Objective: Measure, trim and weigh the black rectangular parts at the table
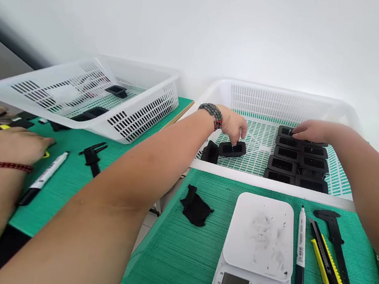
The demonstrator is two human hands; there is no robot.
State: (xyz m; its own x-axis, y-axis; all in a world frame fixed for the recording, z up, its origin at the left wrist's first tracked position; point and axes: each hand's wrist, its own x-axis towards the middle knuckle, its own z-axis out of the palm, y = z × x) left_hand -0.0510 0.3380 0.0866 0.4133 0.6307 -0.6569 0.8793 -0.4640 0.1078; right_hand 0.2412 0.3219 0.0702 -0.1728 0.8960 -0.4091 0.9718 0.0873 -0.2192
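Nearest my view, a white digital scale (258, 250) sits on the green mesh mat (184, 257), close to the mat's front edge. Right of it lie a marker pen (300, 250), a yellow utility knife (327, 276) and a black caliper (339, 264), packed side by side, so little bare mat is left on that flank. Left of the scale a crumpled black cloth (196, 207) lies alone with open mat around it.

Beyond the mat's far edge stands the white basket (270, 182), its near rim touching the mat. I see my left hand (234, 126), beaded bracelet at the wrist, reaching over that rim, fingers curled narrowly down onto a black rectangular frame part (234, 148); I cannot tell if it is gripped or only touched. Another black part (210, 152) stands just beside it near the rim. My right hand (313, 131) lies flat, fingers extended, on the far end of the stacked frame parts (297, 162), 2 columns against the basket's right half. Open basket floor shows between the 2 hands.

At far left, a second white basket (85, 90) sits tilted, and another person's hand (16, 144) rests on the neighbouring mat beside a marker (43, 178).
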